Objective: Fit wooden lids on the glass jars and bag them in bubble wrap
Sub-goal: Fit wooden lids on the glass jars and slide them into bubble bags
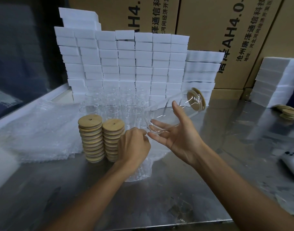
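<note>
Lidded jar heads for its bubble-wrap bag on a steel packing bench.

Your right hand (174, 130), fingers spread, cradles the tilted glass jar (173, 112), its wooden lid (197, 99) pointing far right; your left hand (134, 144) pinches the bubble-wrap bag (139, 169). Hold the mouth wide and feed the base in first.

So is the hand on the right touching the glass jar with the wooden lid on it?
Touching. The head view shows the lidded jar lying tilted across the right hand, its base resting on the fingers.
</note>
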Available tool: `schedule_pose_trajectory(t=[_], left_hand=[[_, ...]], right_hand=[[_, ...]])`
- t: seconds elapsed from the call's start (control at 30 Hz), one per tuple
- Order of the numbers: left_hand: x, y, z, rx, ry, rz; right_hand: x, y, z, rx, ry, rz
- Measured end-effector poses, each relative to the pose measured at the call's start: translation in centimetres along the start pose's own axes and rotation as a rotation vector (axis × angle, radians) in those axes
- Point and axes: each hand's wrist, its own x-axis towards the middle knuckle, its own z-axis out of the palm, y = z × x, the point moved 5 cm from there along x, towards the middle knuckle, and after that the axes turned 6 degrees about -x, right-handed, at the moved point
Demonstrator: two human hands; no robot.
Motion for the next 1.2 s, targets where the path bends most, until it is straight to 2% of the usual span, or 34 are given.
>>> schedule_pose_trajectory(t=[0.2, 0.4, 0.6, 0.8, 0.93, 1.1, 1.2], left_hand=[[1.0, -0.7, 0.3, -0.272, -0.092, -0.111], [0.8, -0.3, 0.6, -0.573, -0.204, -0.182], [0.5, -0.2, -0.1, -0.549, -0.235, -0.2], [1.0, 0.1, -0.1, -0.523, -0.247, -0.224], [1.2, -0.1, 0.4, -0.552, -0.265, -0.266], [1.1, -0.6, 0.8, -0.528, -0.281, -0.281], [1.2, -0.6, 0.9, -0.544, -0.284, -0.294]], right_hand=[[-0.7, 1.0, 0.3, -0.093, -0.071, -0.011], [0.0, 0.7, -0.5, -0.204, 0.098, -0.015], [0.8, 1.0, -1.4, -0.32, 0.116, -0.131], [1.4, 1.9, -2.0, -0.589, 0.1, -0.189], [1.9, 2.1, -2.2, -0.695, 0.136, -0.067], [1.7, 2.0, -1.6, -0.68, 0.072, 0.075], [2.0, 2.0, -2.1, -0.673, 0.09, 0.15]])
